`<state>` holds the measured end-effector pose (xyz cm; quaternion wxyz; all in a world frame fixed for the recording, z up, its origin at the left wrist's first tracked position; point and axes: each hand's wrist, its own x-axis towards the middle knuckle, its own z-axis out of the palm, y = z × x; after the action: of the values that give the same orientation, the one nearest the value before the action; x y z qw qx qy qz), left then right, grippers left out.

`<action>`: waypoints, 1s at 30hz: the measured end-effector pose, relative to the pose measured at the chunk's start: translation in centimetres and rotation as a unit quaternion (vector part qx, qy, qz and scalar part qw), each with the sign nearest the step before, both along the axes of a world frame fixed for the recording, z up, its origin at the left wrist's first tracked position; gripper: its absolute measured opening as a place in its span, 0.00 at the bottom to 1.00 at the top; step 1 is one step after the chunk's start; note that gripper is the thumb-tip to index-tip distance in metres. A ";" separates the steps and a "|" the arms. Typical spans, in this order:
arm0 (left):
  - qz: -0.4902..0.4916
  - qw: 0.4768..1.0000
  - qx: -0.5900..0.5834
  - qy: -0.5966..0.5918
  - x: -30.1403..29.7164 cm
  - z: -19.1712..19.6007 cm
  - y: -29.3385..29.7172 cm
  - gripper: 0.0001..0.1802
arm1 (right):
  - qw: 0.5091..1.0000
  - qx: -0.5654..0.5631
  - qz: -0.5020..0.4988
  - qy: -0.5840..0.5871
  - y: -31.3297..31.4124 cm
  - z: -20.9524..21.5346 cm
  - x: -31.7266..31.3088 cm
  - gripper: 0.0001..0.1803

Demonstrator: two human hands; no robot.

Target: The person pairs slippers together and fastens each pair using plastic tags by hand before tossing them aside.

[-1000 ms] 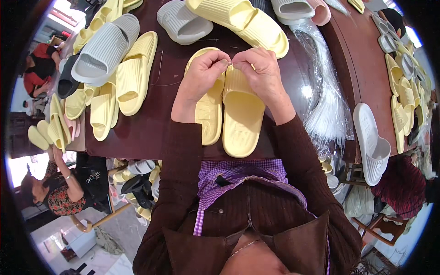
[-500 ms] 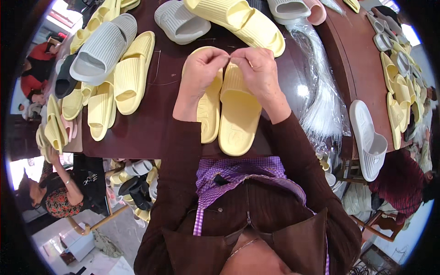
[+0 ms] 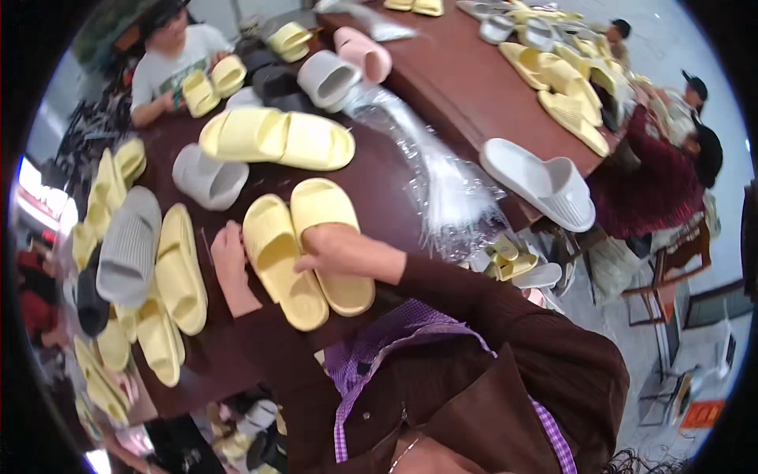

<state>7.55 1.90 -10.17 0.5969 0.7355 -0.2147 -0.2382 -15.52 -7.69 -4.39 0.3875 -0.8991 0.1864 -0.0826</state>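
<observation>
A pair of yellow slide slippers lies side by side before me on the dark table, toes away from me. On the right slipper (image 3: 324, 201), my right hand (image 3: 347, 251) has its fingers tucked into the foot opening under the strap, with the thumb outside toward the left slipper (image 3: 278, 257). The fingertips are hidden inside. My left hand (image 3: 229, 265) is beside the left slipper's outer edge, its fingers drawn together. Whatever they may hold is too small to make out. A thin pale strand shows faintly on the table by those fingers.
Beyond the pair lie another yellow slipper pair (image 3: 276, 141) and a grey slipper (image 3: 209, 175). Grey and yellow slippers crowd the left. A clear plastic bag of thin strands (image 3: 450, 201) and a light grey slipper (image 3: 538, 182) are right. A person (image 3: 178, 59) handles yellow slippers opposite.
My view has turned to the right. My hands, earlier pinching together at the slippers' toes, have parted: the right into the right slipper, the left to the table beside the left slipper.
</observation>
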 end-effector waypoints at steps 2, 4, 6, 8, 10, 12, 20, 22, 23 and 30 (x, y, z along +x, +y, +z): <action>-0.003 1.000 0.010 0.020 -0.9 1.4 0.3 0.19 | 0.996 -0.036 -0.065 -0.039 0.4 -0.9 0.3 0.16; 0.009 0.999 0.027 0.042 -1.1 2.3 0.2 0.19 | 0.991 -0.064 -0.097 -0.063 0.1 -1.0 0.4 0.15; -0.045 0.996 -0.006 0.083 -0.5 2.6 0.6 0.19 | 0.980 -0.101 -0.133 -0.106 0.6 -1.1 0.6 0.14; -0.060 0.992 -0.019 0.107 -0.5 2.3 0.8 0.19 | 0.978 -0.085 -0.167 -0.092 -0.1 -1.3 -0.4 0.11; -0.062 0.981 -0.092 0.157 -0.9 2.5 0.3 0.19 | 0.974 -0.078 -0.182 -0.114 -0.2 0.0 -1.5 0.09; -0.040 0.981 -0.126 0.144 -0.8 2.1 0.2 0.18 | 0.971 -0.084 -0.165 -0.149 0.0 2.2 -3.5 0.10; 0.036 0.982 -0.097 0.158 -1.1 1.5 -0.2 0.14 | 0.884 -0.336 -0.323 -0.032 -15.0 16.4 -13.1 0.15; 0.036 0.984 -0.095 0.148 -1.3 1.6 0.2 0.14 | 0.836 -0.465 -0.292 -0.012 -23.4 17.8 -17.4 0.16; 0.018 0.984 -0.100 0.147 -1.7 2.0 -1.0 0.14 | 0.818 -0.481 -0.309 0.066 -25.3 19.9 -20.0 0.17; -0.010 0.985 -0.091 0.145 -2.7 1.6 -1.6 0.12 | 0.894 -0.333 -0.294 -0.063 -25.4 19.5 -14.9 0.18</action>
<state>4.88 0.32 -8.56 0.6839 0.6336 -0.1536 -0.3276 -30.43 -33.13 15.13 0.0346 -0.8723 0.3792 -0.3067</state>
